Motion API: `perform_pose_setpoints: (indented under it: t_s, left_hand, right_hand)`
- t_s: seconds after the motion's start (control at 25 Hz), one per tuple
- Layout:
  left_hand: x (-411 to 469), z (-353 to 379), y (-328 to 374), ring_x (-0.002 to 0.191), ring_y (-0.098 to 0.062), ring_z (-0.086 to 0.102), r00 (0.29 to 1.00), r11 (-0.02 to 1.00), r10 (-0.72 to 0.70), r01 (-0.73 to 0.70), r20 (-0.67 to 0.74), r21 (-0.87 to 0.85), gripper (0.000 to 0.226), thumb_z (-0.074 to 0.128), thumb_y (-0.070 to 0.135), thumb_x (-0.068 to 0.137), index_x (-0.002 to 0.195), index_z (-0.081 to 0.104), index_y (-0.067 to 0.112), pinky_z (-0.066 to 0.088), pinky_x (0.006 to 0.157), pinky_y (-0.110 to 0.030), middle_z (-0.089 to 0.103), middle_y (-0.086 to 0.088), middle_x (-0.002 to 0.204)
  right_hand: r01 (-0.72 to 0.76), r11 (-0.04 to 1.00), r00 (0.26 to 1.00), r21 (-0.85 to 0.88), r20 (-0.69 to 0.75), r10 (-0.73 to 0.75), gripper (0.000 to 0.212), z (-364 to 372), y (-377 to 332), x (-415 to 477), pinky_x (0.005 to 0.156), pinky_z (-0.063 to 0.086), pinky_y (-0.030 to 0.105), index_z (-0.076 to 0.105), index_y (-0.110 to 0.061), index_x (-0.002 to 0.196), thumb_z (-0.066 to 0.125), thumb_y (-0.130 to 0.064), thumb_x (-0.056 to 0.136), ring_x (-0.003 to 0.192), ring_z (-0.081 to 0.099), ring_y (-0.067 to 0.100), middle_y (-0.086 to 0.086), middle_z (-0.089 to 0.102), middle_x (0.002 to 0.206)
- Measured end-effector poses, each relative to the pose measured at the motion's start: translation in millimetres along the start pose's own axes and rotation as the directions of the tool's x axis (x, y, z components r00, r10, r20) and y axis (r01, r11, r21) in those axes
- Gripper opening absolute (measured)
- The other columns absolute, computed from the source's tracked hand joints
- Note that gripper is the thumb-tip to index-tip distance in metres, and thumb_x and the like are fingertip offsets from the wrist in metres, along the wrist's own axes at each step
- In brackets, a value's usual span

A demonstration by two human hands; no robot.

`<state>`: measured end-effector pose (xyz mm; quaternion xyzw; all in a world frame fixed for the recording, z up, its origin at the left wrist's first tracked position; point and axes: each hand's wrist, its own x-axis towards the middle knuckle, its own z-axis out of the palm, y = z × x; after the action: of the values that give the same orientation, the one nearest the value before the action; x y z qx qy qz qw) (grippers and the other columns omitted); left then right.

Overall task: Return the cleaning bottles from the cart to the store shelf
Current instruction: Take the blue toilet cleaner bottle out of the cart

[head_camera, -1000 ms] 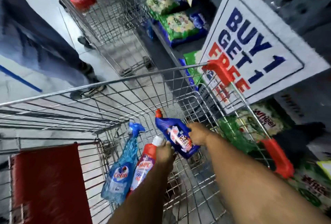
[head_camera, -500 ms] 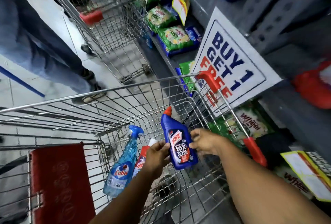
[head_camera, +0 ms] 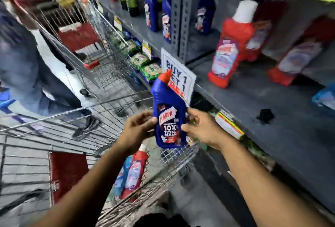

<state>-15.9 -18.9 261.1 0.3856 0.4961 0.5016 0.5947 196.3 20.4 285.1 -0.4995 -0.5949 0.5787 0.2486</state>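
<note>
A blue Harpic bottle (head_camera: 169,116) with a red cap stands upright between both hands, above the right rim of the wire cart (head_camera: 108,103). My left hand (head_camera: 138,129) grips its left side and my right hand (head_camera: 201,127) its right side. Down in the cart lie a red Harpic bottle (head_camera: 135,172) and a light blue spray bottle (head_camera: 120,177), partly hidden by my left forearm. The grey store shelf (head_camera: 262,99) runs along the right, with red bottles (head_camera: 230,45) and blue bottles (head_camera: 150,5) standing on it.
A "BUY 1 GET 1 FREE" sign (head_camera: 178,78) hangs on the shelf edge just behind the held bottle. A second wire cart (head_camera: 87,45) stands ahead on the left beside a person in jeans (head_camera: 27,74). Green packets (head_camera: 145,65) fill the lower shelf. A small black object (head_camera: 265,116) lies on the shelf.
Both hands have lifted the blue bottle up out of the cart toward the shelf. My view has risen, so the shelf's bottles now show.
</note>
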Motion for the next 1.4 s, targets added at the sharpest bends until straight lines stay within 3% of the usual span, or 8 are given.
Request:
perform_pose_setpoints:
  t_s: [0.2, 0.32, 0.48, 0.6, 0.68, 0.88, 1.28, 1.4]
  left_hand:
    - [-37, 74, 29, 0.089, -0.024, 0.064, 0.975, 0.995, 0.077, -0.089, 0.209, 0.049, 0.067, 0.082, 0.039, 0.058, 0.113, 0.061, 0.008, 0.054, 0.084, -0.046, 0.073, -0.009, 0.102]
    - [-63, 147, 26, 0.090, -0.018, 0.066, 0.892, 0.979, 0.131, -0.185, 0.433, 0.085, 0.042, 0.071, 0.018, 0.073, 0.112, 0.064, 0.008, 0.058, 0.077, -0.033, 0.074, -0.006, 0.104]
    - [-96, 252, 6, 0.091, -0.016, 0.064, 0.752, 0.926, 0.148, -0.333, 0.642, 0.177, 0.033, 0.067, 0.007, 0.077, 0.108, 0.068, 0.018, 0.056, 0.078, -0.031, 0.075, 0.003, 0.098]
    - [-123, 341, -15, 0.090, -0.002, 0.064, 0.658, 0.908, 0.144, -0.385, 0.739, 0.167, 0.037, 0.062, 0.005, 0.079, 0.102, 0.067, 0.032, 0.056, 0.078, -0.022, 0.075, 0.017, 0.094]
    - [-141, 399, -32, 0.087, 0.007, 0.063, 0.618, 0.903, 0.156, -0.405, 0.770, 0.142, 0.040, 0.059, -0.006, 0.082, 0.104, 0.063, 0.027, 0.054, 0.080, -0.017, 0.073, 0.017, 0.095]
    - [-156, 502, -80, 0.094, -0.003, 0.061, 0.541, 0.906, 0.135, -0.406, 0.830, 0.118, 0.033, 0.059, 0.002, 0.082, 0.115, 0.058, 0.006, 0.051, 0.089, -0.030, 0.064, -0.015, 0.115]
    - [-166, 557, -112, 0.090, -0.003, 0.064, 0.556, 0.955, 0.047, -0.269, 0.830, 0.126, 0.035, 0.052, -0.005, 0.087, 0.121, 0.053, 0.001, 0.056, 0.074, -0.018, 0.065, -0.011, 0.108]
    - [-167, 550, -110, 0.107, -0.012, 0.058, 0.558, 0.935, 0.060, -0.321, 0.828, 0.148, 0.046, 0.053, -0.009, 0.085, 0.129, 0.046, -0.002, 0.051, 0.087, -0.014, 0.058, -0.014, 0.122]
  right_hand:
    - [0.153, 0.988, 0.965, -0.020, -0.214, -0.154, 0.057, -42, -2, -100, 0.081, 0.050, 0.022, 0.049, -0.011, 0.132, 0.065, 0.007, 0.080, 0.088, 0.058, 0.009, 0.002, 0.064, 0.108]
    - [0.175, 0.985, 0.896, 0.012, -0.416, -0.154, 0.060, -75, 30, -179, 0.074, 0.051, 0.017, 0.053, -0.032, 0.127, 0.066, 0.004, 0.080, 0.076, 0.061, -0.009, -0.021, 0.068, 0.092]
    - [0.137, 0.990, 0.751, 0.018, -0.653, -0.093, 0.062, -114, 78, -287, 0.088, 0.053, 0.026, 0.049, -0.035, 0.131, 0.066, -0.003, 0.081, 0.091, 0.066, -0.003, -0.010, 0.069, 0.109]
    - [0.135, 0.991, 0.588, -0.023, -0.803, -0.099, 0.067, -144, 104, -367, 0.084, 0.050, 0.013, 0.043, -0.049, 0.121, 0.063, 0.001, 0.082, 0.094, 0.064, -0.009, -0.001, 0.066, 0.114]
    - [0.102, 0.993, 0.454, -0.062, -0.885, -0.102, 0.067, -166, 119, -409, 0.087, 0.052, 0.019, 0.039, -0.052, 0.122, 0.062, -0.003, 0.082, 0.097, 0.064, -0.007, 0.005, 0.063, 0.120]
    - [-0.060, 0.991, 0.260, -0.122, -0.960, -0.103, 0.065, -221, 169, -465, 0.104, 0.046, 0.041, 0.036, -0.033, 0.141, 0.056, -0.019, 0.081, 0.118, 0.059, 0.017, 0.011, 0.058, 0.132]
    - [-0.097, 0.993, 0.255, -0.073, -0.966, -0.046, 0.061, -258, 206, -487, 0.106, 0.044, 0.039, 0.030, -0.033, 0.144, 0.054, -0.014, 0.091, 0.121, 0.055, 0.013, 0.007, 0.051, 0.140]
    - [-0.163, 0.980, 0.124, -0.111, -0.988, -0.091, 0.055, -251, 200, -484, 0.103, 0.045, 0.039, 0.037, -0.024, 0.142, 0.054, -0.012, 0.090, 0.119, 0.055, 0.018, 0.010, 0.053, 0.136]
